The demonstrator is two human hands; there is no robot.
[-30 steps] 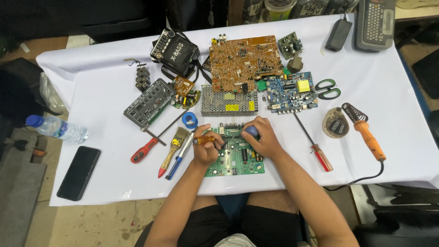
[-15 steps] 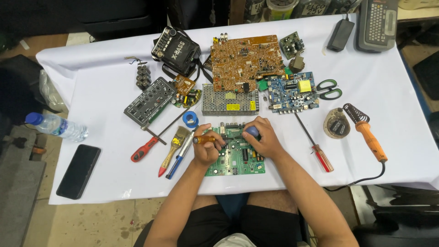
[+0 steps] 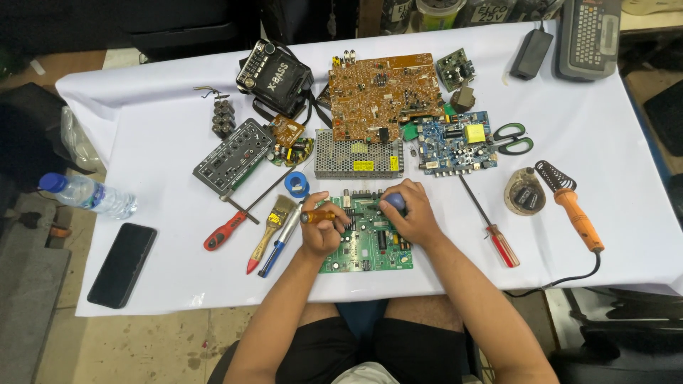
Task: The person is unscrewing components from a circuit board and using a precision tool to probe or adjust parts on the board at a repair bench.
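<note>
A green circuit board lies at the near edge of the white-covered table. My left hand rests on the board's left part and is closed around a small tool with an orange-brown handle. My right hand sits on the board's upper right, its fingers wrapped over a blue rounded object. Both hands are close together over the board.
Left of the board lie a red-handled screwdriver, a paintbrush, a blue pen and blue tape roll. Right: another red screwdriver, soldering iron, scissors. Behind: brown board, blue board, metal power supply, radio. Phone, bottle.
</note>
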